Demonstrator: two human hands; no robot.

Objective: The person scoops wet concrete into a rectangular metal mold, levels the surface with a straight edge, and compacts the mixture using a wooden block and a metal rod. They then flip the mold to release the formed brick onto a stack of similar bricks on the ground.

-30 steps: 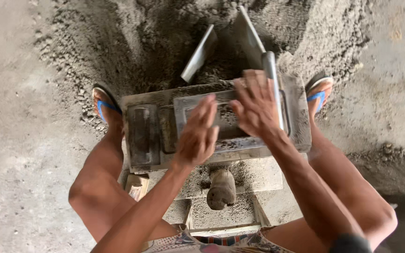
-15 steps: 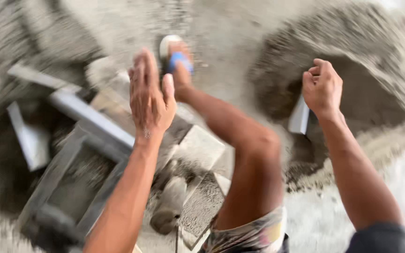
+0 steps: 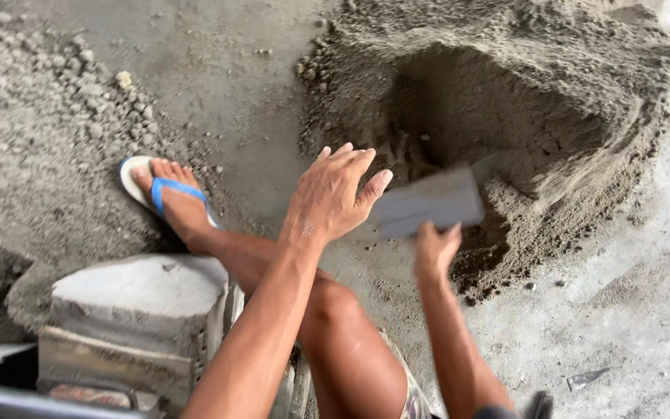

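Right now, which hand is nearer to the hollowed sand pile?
Right. The right hand grips a flat grey scoop whose far end reaches the sand pile at its dug-out hollow. The left hand hovers open, further left over bare floor.

The right hand (image 3: pixel 434 250) holds a flat grey scoop plate (image 3: pixel 428 203) at the mouth of a hollow dug into the sand-cement heap (image 3: pixel 505 101). The hollow lies open ahead of the plate; the heap's walls rise behind it and to its right, closing those sides. The left hand (image 3: pixel 333 194) hovers with fingers spread just left of the plate, over bare concrete floor (image 3: pixel 226 85), which gives open passage up and left. Lower left, the bent leg (image 3: pixel 288 287) and sandalled foot (image 3: pixel 168 194) block the way, with a grey block mould (image 3: pixel 137 318) close beside the leg. Loose gravel (image 3: pixel 56 101) covers the far left; the floor at right holds only a small metal shard (image 3: pixel 585 379).
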